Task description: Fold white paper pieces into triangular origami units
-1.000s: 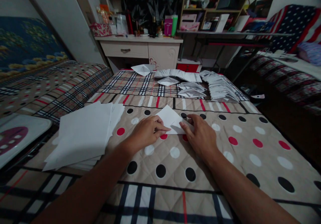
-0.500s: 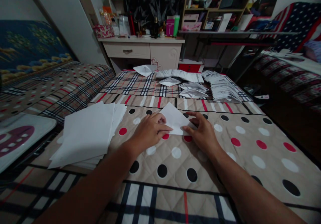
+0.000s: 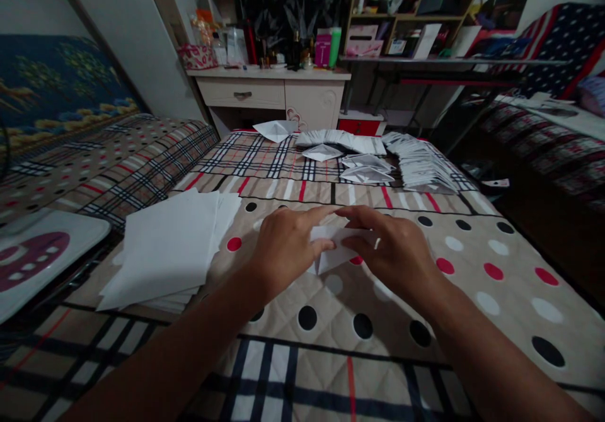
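Note:
A small folded white paper (image 3: 333, 255) is raised just above the dotted quilt, mostly covered by my fingers. My left hand (image 3: 288, 249) pinches its left side, thumb underneath and fingers curled over the top. My right hand (image 3: 397, 252) grips its right side the same way, and the fingertips of both hands nearly meet over the fold. To the left of my left hand lies a stack of flat white sheets (image 3: 165, 249). Further up the bed sit several finished folded papers (image 3: 363, 167) and a long fanned row of them (image 3: 418, 164).
The bed's quilt (image 3: 472, 283) has dots in front and plaid bands further back. A white tray (image 3: 38, 258) rests at the left edge. A pillow roll (image 3: 118, 157) lies to the left. A dresser (image 3: 274, 91) and cluttered shelves (image 3: 401, 25) stand beyond the bed's foot.
The paper lay flat under my fingertips a second ago. Both hands have since closed round it, lifted it off the quilt and drawn it nearer to me.

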Motion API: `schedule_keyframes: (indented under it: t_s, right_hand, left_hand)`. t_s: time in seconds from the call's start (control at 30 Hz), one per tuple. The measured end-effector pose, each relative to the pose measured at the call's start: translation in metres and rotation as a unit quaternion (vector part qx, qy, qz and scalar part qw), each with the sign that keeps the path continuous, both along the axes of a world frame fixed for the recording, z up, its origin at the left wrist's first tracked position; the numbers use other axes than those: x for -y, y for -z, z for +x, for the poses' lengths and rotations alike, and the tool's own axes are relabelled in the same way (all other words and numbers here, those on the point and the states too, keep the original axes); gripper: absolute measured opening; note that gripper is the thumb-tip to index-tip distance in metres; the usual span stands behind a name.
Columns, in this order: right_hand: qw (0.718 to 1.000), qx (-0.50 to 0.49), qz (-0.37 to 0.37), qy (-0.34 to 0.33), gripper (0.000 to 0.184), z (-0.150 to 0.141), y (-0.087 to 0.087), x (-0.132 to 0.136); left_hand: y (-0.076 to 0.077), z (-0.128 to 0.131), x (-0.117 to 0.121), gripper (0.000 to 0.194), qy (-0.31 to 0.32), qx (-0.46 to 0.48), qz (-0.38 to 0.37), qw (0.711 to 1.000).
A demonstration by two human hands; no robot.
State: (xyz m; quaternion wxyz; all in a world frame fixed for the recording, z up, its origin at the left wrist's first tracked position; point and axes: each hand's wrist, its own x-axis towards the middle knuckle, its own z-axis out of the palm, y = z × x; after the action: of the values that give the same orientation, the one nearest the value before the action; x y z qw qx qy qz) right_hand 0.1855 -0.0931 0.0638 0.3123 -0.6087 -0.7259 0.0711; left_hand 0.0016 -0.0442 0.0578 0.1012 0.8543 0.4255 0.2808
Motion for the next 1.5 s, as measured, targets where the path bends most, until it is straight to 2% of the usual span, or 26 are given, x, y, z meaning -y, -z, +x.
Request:
schedule_keyframes:
  t_s: [0.07,0.1,0.13,0.2,0.3,0.4,0.53,0.63,0.83,1.03,1.17,1.3,1.43,1.5]
  right_hand:
    - [0.990,-0.131,0.043,0.029,0.044,0.000,0.002,-0.003]
    - [0.975,-0.211,0.053,0.044,0.048,0.000,0.004,-0.006]
    - [0.954,-0.290,0.047,0.055,0.052,0.000,0.007,-0.008]
    - [0.907,-0.418,-0.019,0.055,0.055,0.001,0.014,-0.013]
    - [0.860,-0.488,-0.142,0.046,0.043,0.000,0.026,-0.017]
    - [0.843,-0.500,-0.193,0.041,0.040,-0.001,0.035,-0.017]
    - [0.857,-0.478,-0.189,0.026,0.039,-0.001,0.042,-0.018]
    - [0.869,-0.460,-0.176,0.031,0.036,-0.001,0.045,-0.019]
    - [0.853,-0.482,-0.195,0.055,0.027,-0.005,0.047,-0.018]
    - [0.852,-0.483,-0.202,0.018,0.028,-0.006,0.047,-0.017]
    - [0.859,-0.470,-0.201,0.020,0.029,-0.005,0.049,-0.015]
    - [0.867,-0.450,-0.211,0.028,0.036,-0.005,0.049,-0.013]
    - [0.870,-0.463,-0.168,0.003,0.024,-0.007,0.047,-0.011]
    - [0.878,-0.455,-0.151,0.011,0.023,-0.008,0.045,-0.010]
  left_hand:
    - [0.000,-0.001,-0.003,0.024,-0.025,0.084,-0.065,0.994]
    - [0.001,-0.002,-0.006,0.019,-0.030,0.134,-0.103,0.985]
    - [0.003,-0.002,-0.008,0.018,-0.031,0.183,-0.146,0.972]
    - [0.007,-0.001,-0.012,0.022,-0.027,0.270,-0.228,0.935]
    - [0.016,0.001,-0.017,0.026,-0.032,0.348,-0.306,0.886]
    - [0.025,0.003,-0.019,0.028,-0.042,0.379,-0.350,0.856]
    - [0.035,0.003,-0.020,0.029,-0.048,0.397,-0.402,0.824]
    - [0.041,0.003,-0.020,0.031,-0.045,0.396,-0.419,0.816]
    - [0.051,0.004,-0.020,0.035,-0.025,0.399,-0.440,0.805]
    - [0.050,0.003,-0.017,0.041,0.028,0.359,-0.473,0.804]
    - [0.047,0.003,-0.014,0.043,0.051,0.329,-0.481,0.811]
    - [0.046,0.001,-0.013,0.043,0.087,0.298,-0.515,0.799]
    - [0.048,-0.001,-0.014,0.040,0.126,0.264,-0.542,0.788]
    - [0.048,-0.001,-0.013,0.040,0.145,0.254,-0.556,0.778]
